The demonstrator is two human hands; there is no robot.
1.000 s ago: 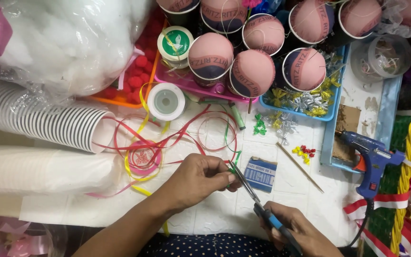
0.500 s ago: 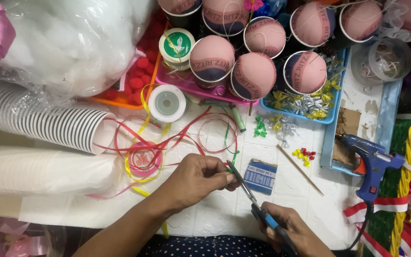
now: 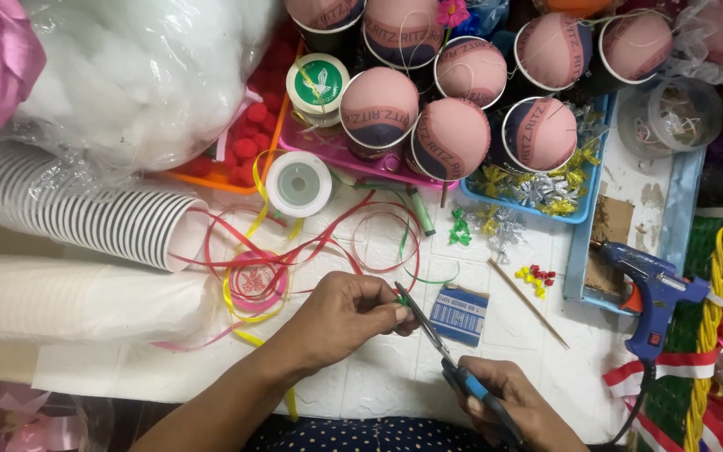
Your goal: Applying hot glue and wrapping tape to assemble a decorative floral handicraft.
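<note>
My left hand (image 3: 340, 322) pinches a small green ribbon piece (image 3: 401, 298) between thumb and fingers, just above the white work surface. My right hand (image 3: 516, 406), low at the frame's bottom edge, grips blue-handled scissors (image 3: 437, 343). Their blades reach up and left to the green piece at my left fingertips. A small blue and white packet (image 3: 457, 315) lies just right of the blades. Loose red, yellow and green ribbon curls (image 3: 311, 247) spread above my left hand, around a pink ribbon spool (image 3: 254, 280).
A stack of white paper cups (image 3: 85, 213) lies at left under bagged white stuffing (image 3: 144, 75). Several cups topped with pink balls (image 3: 449, 138) stand at the back. A blue glue gun (image 3: 650, 293) rests at right, near a wooden skewer (image 3: 529, 303) and a white tape roll (image 3: 299, 184).
The scissors and my right hand have shifted slightly, the blades staying at the green piece in my left fingers. Little else has moved.
</note>
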